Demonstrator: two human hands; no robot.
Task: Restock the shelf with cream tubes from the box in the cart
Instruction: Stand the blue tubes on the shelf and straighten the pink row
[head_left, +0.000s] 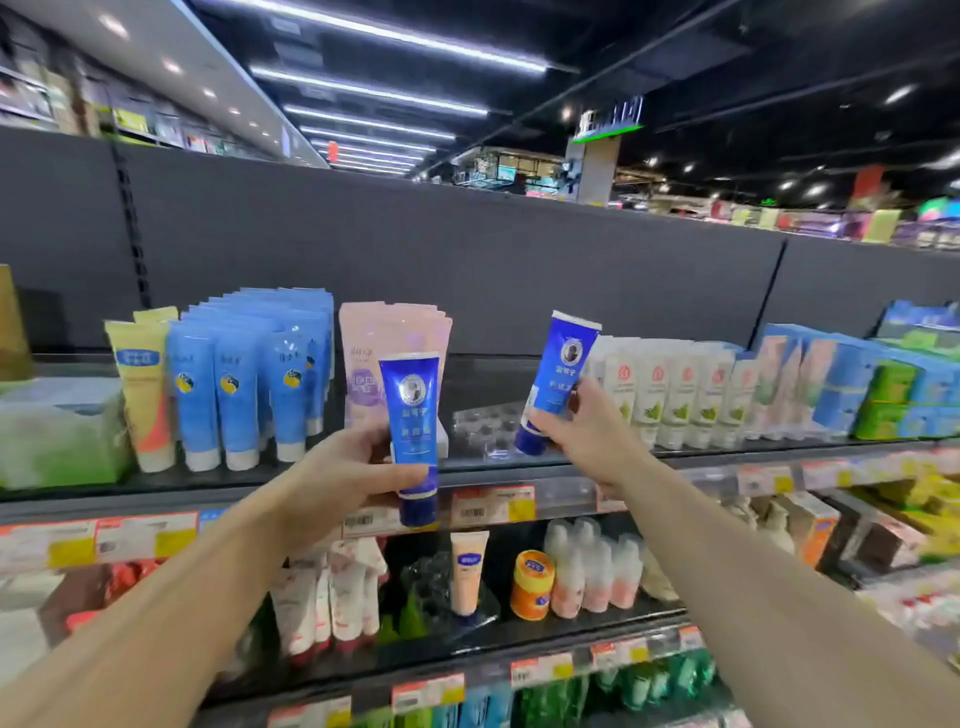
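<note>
I see each hand gripping a blue tube — left hand (353, 467) on the upright tube (411, 415), right hand (582, 431) on the tilted tube (558, 371) — above the clear tray (480, 423) on the shelf (311, 480).

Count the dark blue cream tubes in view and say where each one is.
2. One dark blue tube is held upright in the left hand; the other is tilted in the right hand over the clear tray. None stands shelved.

Left arm: bare, extended from 7 o'clock toward centre. Left hand (345, 465): fingers and thumb curled round the lower body of an upright tube. Right arm: bare, extended from 4 o'clock. Right hand (582, 426): raised slightly higher, gripped a second tube, tilted toward 1 o'clock.
</note>
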